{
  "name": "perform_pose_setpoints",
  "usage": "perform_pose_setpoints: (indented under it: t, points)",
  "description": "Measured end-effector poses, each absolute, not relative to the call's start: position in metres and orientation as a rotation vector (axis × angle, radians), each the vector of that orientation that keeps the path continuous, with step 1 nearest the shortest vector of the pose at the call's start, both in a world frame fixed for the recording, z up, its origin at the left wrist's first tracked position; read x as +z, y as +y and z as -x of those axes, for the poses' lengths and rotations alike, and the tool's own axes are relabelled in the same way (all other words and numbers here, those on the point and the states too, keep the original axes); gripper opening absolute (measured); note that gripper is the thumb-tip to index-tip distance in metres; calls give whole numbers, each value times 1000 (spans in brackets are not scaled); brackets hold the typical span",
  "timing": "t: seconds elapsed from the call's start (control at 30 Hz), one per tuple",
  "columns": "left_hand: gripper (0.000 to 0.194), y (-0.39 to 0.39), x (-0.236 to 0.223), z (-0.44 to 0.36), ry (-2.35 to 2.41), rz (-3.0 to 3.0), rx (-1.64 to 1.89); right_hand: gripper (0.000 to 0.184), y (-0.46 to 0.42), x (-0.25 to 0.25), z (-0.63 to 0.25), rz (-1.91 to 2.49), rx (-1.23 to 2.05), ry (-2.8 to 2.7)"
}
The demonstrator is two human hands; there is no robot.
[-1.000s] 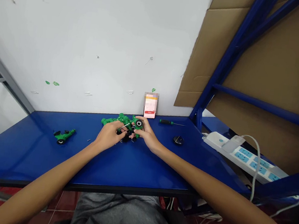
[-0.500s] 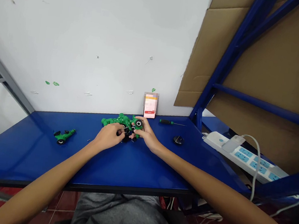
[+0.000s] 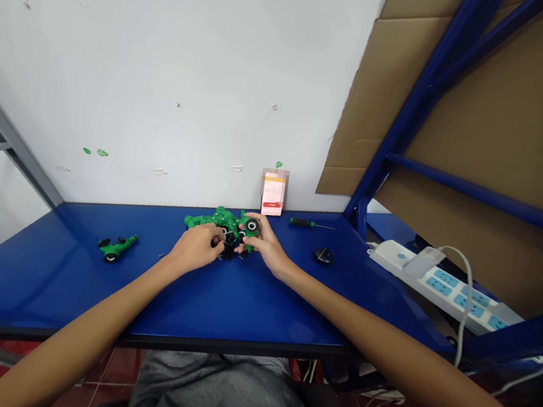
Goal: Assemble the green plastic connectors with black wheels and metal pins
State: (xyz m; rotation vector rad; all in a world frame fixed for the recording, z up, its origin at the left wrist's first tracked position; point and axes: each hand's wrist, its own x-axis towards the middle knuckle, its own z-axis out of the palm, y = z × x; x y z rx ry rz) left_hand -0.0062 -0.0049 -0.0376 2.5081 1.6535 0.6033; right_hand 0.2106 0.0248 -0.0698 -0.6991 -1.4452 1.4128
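Note:
My right hand (image 3: 266, 245) is closed around a green plastic part with a black wheel (image 3: 251, 227), held just above the blue table (image 3: 220, 296). My left hand (image 3: 195, 247) is pinched on a thin metal pin (image 3: 226, 232) that points toward that wheel. Right behind both hands lies a pile of green toy parts (image 3: 210, 218), with small black wheels (image 3: 229, 247) between the hands.
A small green piece with a black wheel (image 3: 115, 247) lies at the table's left. A screwdriver (image 3: 307, 222), a black round cap (image 3: 324, 255) and a small carton (image 3: 273, 192) by the wall are at the right. A white power strip (image 3: 444, 284) rests on the blue rack.
My left hand has drawn back slightly toward me with the pin. My right hand and the green wheeled part stay where they were.

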Motion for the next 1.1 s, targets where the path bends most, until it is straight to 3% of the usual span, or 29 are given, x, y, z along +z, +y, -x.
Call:
perform_pose_setpoints:
  t: [0.23, 0.47, 0.67, 1.1]
  points:
    - [17, -5, -38, 6, 1519, -2479, 791, 63, 22, -67, -211, 687, 1480, -1394]
    - [45, -14, -41, -2, 1148, -2449, 1036, 59, 20, -64, -209, 688, 1603, -1299]
    - [32, -12, -45, -1, 1105, -2549, 1061, 54, 17, -62, -206, 678, 1698, -1182]
    - [23, -9, -51, -2, 1205, -2500, 1082, 49, 16, -63, -206, 666, 1686, -1264]
